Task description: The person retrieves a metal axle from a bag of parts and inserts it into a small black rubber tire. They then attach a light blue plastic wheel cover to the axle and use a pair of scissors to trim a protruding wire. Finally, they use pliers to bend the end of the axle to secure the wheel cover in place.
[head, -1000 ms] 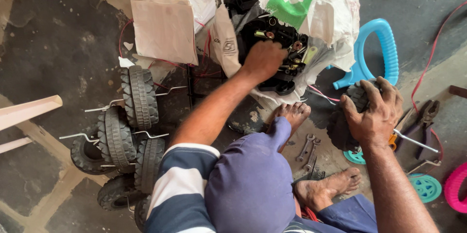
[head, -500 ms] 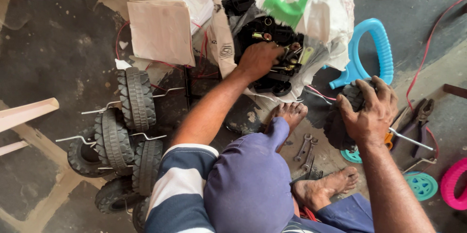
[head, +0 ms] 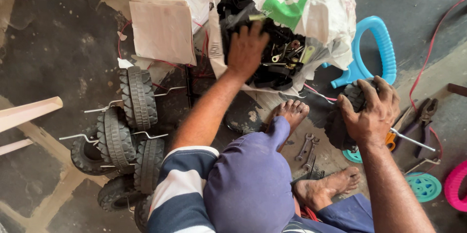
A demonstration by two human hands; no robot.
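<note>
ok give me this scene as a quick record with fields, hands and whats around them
left hand: reaching into the open sack, palm down on a heap of dark small parts
right hand: gripping a black rubber wheel with a metal axle sticking out
floor left: pile of black wheels on wire axles
floor middle: spanners between the bare feet
floor right: blue plastic handle, pliers, teal discs

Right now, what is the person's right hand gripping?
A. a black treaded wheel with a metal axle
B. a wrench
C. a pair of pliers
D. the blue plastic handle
A: the right hand clasps the black treaded wheel, whose metal axle juts out beside it.
</note>
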